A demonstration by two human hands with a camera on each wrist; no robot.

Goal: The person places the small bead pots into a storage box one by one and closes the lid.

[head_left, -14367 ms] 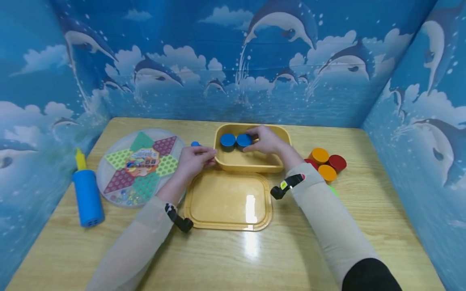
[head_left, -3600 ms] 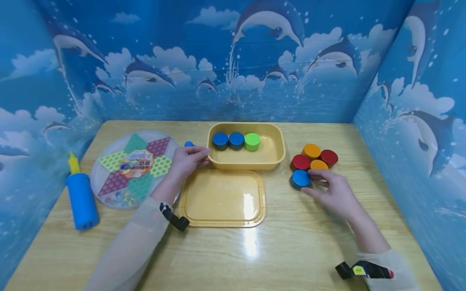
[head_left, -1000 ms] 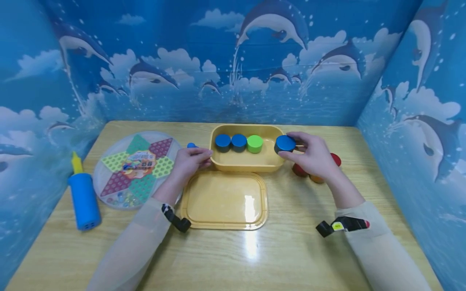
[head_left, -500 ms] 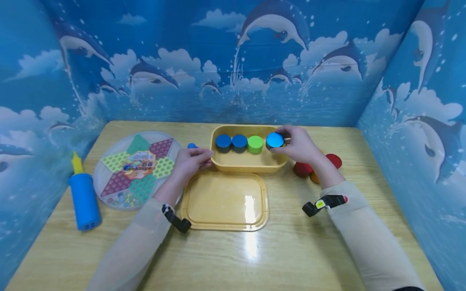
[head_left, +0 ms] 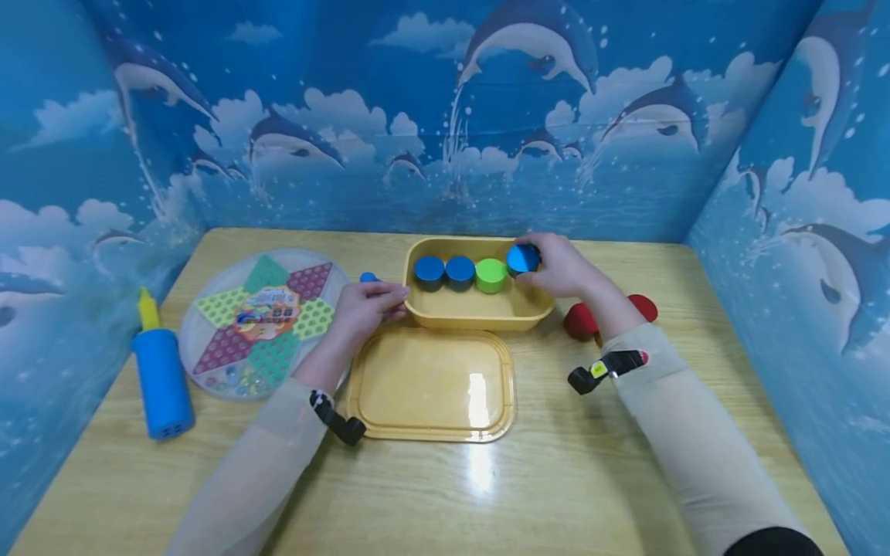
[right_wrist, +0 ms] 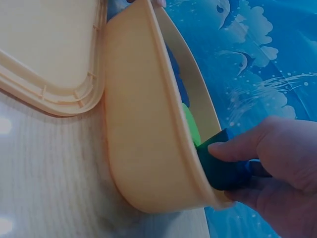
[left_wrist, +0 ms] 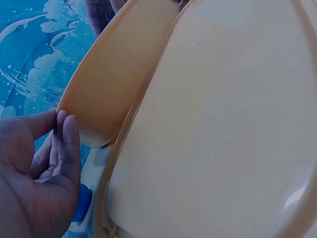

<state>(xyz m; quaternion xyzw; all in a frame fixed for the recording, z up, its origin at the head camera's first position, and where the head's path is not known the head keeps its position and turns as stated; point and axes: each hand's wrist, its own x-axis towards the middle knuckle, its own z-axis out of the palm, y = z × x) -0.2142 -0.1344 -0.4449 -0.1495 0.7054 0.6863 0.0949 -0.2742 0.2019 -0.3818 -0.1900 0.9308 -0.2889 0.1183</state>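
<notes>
At the far middle of the bench (head_left: 542, 479), inside the right end of a yellow plastic box (head_left: 480, 316), a round blue block (head_left: 522, 260) is partly covered by the right hand (head_left: 559, 266); whether it touches the box floor cannot be told. The right grip is clamped on that block, thumb on the near side and fingers behind, some of them hidden by it. The right forearm slants up from the lower right and screens part of the loose cluster beside the box, where two red blocks (head_left: 579, 322) show only in part. The left forearm angles in from the lower left, and the left hand (head_left: 368, 309) has its grip pinched on the box's left rim, covering most of a small blue knob (head_left: 368, 276) that is hard to identify. Two other blue blocks (head_left: 444, 273) and a green block (head_left: 490, 276) stand in a row within the box; its near wall hides them almost entirely from the right wrist camera. A flat lid (head_left: 431, 382) lies in front. The star-patterned Chinese checkers board (head_left: 267, 313) has a central label (head_left: 266, 313) with illegible print.
</notes>
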